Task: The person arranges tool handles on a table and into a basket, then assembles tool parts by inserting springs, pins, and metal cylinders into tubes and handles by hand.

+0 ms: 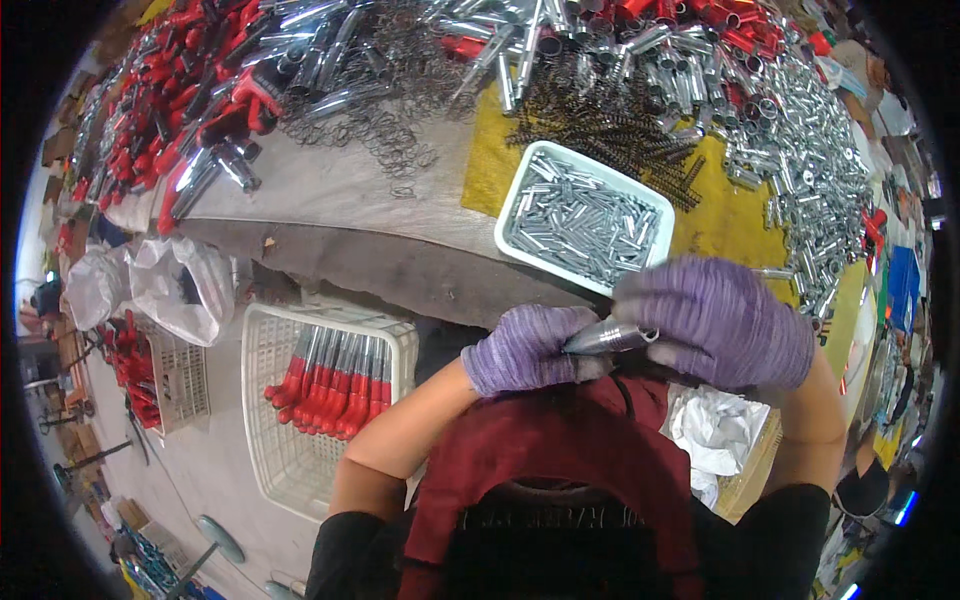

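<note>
My left hand (530,350), in a purple knitted glove, is closed round a shiny tapered metal tube (608,338). The tube lies roughly level in front of my chest, its open end pointing right. Beside that end is my right hand (735,325) in a matching glove, its fingers smeared by motion. Whether it holds anything cannot be made out. Just beyond both hands, a white tray (512,213) full of small metal pins (580,215) stands at the table's near edge.
Dark coil springs (600,120) lie on a yellow cloth (735,215) behind the tray. Small metal fittings (815,180) are heaped at right, red-handled metal tubes (150,120) at far left. Below left, a white plastic crate (262,420) holds red-handled tools (335,385).
</note>
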Demonstrator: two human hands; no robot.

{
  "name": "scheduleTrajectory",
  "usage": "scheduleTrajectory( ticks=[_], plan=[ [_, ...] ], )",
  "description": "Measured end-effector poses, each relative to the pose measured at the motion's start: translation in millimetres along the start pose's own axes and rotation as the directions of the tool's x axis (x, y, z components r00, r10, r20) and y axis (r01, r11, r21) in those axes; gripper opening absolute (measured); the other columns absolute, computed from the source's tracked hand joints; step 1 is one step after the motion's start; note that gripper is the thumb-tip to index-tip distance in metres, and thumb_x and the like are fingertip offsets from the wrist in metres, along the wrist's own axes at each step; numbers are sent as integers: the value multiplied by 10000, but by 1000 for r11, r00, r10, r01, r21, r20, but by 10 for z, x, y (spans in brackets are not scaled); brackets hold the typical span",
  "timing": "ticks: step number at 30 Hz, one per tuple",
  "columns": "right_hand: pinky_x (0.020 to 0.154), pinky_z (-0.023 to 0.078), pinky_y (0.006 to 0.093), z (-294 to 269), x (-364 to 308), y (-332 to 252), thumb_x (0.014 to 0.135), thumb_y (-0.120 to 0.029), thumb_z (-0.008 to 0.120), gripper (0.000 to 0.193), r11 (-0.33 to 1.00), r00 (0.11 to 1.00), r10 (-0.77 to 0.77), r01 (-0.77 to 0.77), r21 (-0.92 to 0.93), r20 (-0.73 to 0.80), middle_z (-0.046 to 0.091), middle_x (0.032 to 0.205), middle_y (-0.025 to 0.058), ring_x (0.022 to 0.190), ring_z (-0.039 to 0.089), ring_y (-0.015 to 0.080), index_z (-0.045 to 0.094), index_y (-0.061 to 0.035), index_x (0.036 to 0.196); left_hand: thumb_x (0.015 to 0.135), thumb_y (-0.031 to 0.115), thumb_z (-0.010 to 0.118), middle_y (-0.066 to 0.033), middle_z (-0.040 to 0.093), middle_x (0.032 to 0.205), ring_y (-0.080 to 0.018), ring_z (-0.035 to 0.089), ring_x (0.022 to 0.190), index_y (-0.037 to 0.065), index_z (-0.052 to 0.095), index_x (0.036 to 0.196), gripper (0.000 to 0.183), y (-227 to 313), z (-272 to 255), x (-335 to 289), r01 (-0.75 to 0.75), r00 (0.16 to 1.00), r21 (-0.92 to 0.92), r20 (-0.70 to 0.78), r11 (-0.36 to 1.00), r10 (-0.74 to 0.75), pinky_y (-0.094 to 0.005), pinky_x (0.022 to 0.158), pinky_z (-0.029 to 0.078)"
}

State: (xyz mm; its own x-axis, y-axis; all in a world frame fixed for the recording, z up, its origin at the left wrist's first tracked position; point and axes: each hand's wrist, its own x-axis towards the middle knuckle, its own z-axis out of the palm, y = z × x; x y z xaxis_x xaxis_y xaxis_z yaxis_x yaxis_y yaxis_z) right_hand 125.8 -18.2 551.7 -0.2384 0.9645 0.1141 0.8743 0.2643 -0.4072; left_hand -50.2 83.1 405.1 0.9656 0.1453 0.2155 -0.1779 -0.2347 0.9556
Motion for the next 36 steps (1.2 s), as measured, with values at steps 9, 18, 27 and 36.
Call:
scheduleTrajectory(
  ticks=[9, 18, 27, 36],
  plan=[
    [511, 481, 349, 53, -43, 85, 722, -287, 694, 332, 969, 969, -242, 239, -65, -52, 593, 640, 82, 566, 611, 258, 617, -106, 989, 708, 318, 743, -121, 608, 785, -326, 604, 734, 85, 594, 950, 368, 31, -18, 30, 26, 998, 148, 45, 989, -33, -358, 612, 469],
    [563, 499, 362, 58, -134, 3, 736, -284, 687, 367, 985, 999, -48, 47, -164, -1, 595, 717, 106, 653, 612, 264, 594, -93, 1036, 740, 385, 703, -127, 587, 706, -325, 595, 683, 99, 598, 923, 355, 80, -12, 30, 2, 1000, 105, -9, 994, -1, -363, 589, 457],
    [550, 497, 367, 232, -235, -3, 704, -373, 684, 318, 985, 979, 69, -97, -140, -193, 579, 653, 93, 629, 610, 265, 594, -71, 748, 719, 389, 707, -127, 606, 716, -332, 611, 700, 96, 599, 928, 376, 12, -6, 17, 60, 997, 248, 30, 967, -69, -396, 600, 471],
    [592, 493, 368, 428, -19, -92, 755, -288, 616, 223, 988, 995, 99, -100, -118, -16, 592, 770, 99, 696, 601, 277, 581, -73, 805, 786, 214, 666, -80, 662, 908, -282, 628, 844, 107, 624, 1034, 273, 45, -65, -275, 238, 971, -102, 14, 966, -238, -329, 768, 474]
  ],
)
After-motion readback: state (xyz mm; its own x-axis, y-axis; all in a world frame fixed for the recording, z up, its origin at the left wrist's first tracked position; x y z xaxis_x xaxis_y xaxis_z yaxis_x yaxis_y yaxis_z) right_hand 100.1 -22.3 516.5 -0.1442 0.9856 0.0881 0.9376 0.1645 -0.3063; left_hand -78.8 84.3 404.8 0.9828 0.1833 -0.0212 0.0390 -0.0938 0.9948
